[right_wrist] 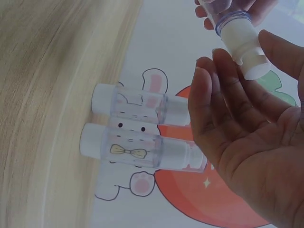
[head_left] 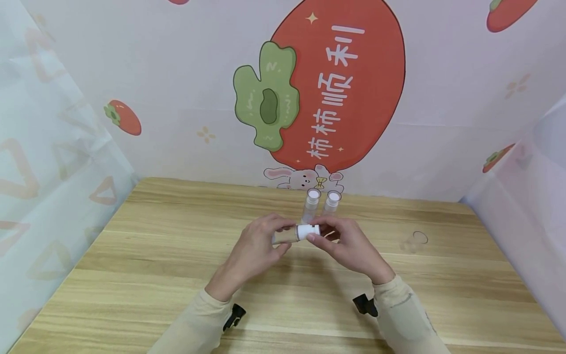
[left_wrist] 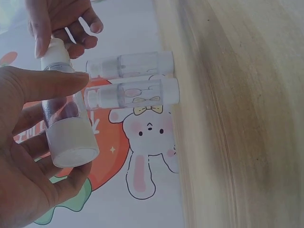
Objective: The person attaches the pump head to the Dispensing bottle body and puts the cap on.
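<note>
My left hand [head_left: 258, 246] grips a clear pump bottle [left_wrist: 71, 137] with a white base, tipped on its side so the white pump top [head_left: 307, 231] points right. In the left wrist view, the thumb lies along the clear body and the fingers wrap behind it. My right hand [head_left: 349, 243] is at the pump top, its thumb and forefinger pinching it from either side. The other right fingers [right_wrist: 221, 80] are loosely bent. Two similar bottles, a left one [head_left: 311, 204] and a right one [head_left: 331, 202], stand upright just behind the hands.
A small clear cap [head_left: 415, 241] lies on the wooden table [head_left: 155, 255] to the right. Behind the table's back edge rises a printed backdrop [head_left: 177, 59] with persimmons and a rabbit. Sheets also hang at the left and right sides.
</note>
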### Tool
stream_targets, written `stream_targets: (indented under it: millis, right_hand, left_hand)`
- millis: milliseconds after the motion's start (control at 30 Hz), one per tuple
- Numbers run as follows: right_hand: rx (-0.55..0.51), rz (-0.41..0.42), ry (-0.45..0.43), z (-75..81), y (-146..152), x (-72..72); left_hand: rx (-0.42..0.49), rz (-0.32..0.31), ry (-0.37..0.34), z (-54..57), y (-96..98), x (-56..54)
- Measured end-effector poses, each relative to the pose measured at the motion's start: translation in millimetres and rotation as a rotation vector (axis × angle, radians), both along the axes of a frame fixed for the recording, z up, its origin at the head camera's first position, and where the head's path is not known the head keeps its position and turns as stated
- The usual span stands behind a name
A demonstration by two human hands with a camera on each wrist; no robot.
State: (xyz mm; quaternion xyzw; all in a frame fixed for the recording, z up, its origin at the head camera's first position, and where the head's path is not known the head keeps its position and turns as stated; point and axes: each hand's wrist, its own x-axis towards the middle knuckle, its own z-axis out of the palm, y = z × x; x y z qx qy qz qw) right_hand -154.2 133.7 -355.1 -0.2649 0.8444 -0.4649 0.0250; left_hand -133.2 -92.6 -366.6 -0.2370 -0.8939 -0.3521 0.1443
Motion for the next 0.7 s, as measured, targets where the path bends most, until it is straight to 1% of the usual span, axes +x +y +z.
stream_targets:
  millis: [133, 233, 433, 533, 700]
  right_hand:
    - [0.019, -0.027, -0.037, 0.1, -1.4, 0.2]
    - [0.03, -0.035, -0.044, -1.0, -1.4, -0.6]
    - [0.015, -0.054, -0.007, -0.7, 1.9, -1.0]
    - [-0.003, -0.041, 0.02, -0.3, 3.5, -0.8]
    - [-0.029, 0.014, 0.052, -0.3, 4.2, -0.1]
  left_hand:
    - [-0.024, 0.0, 0.01, -1.9, 0.5, -0.7]
    - [-0.04, 0.004, 0.023, -2.9, 1.0, -1.2]
    - [-0.034, -0.002, 0.02, -2.9, 1.0, -1.2]
    - [-0.022, -0.014, -0.004, -3.3, 0.6, -1.4]
    - [0.004, -0.04, -0.044, -4.3, 0.3, -1.8]
